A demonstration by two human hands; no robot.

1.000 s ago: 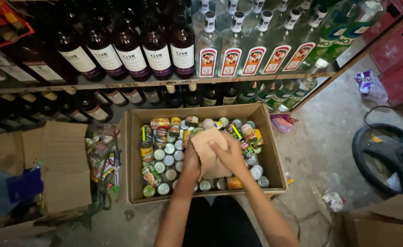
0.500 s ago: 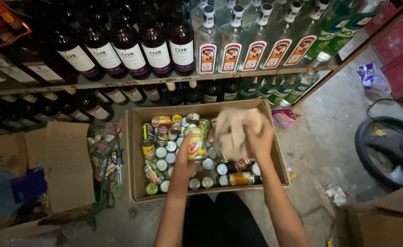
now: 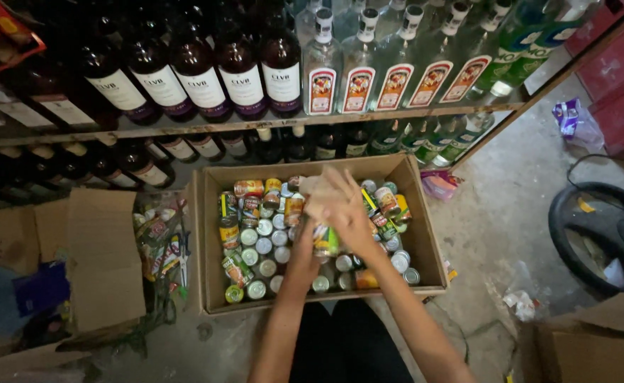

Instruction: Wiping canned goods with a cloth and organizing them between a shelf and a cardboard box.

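An open cardboard box on the floor holds several small tins, some upright, some lying down. Over the middle of the box, my left hand grips a tin with a green and orange label. My right hand lies on top of that tin and holds a tan cloth against it. Most of the tin is hidden by both hands.
Behind the box, a shelf carries dark bottles and clear bottles, with more bottles on the level below. Flattened cardboard lies to the left, a black fan to the right, and another carton at the lower right.
My left hand lifted a tin out of the box. The right hand, which held the cloth off to the right, has now come down onto the tin.
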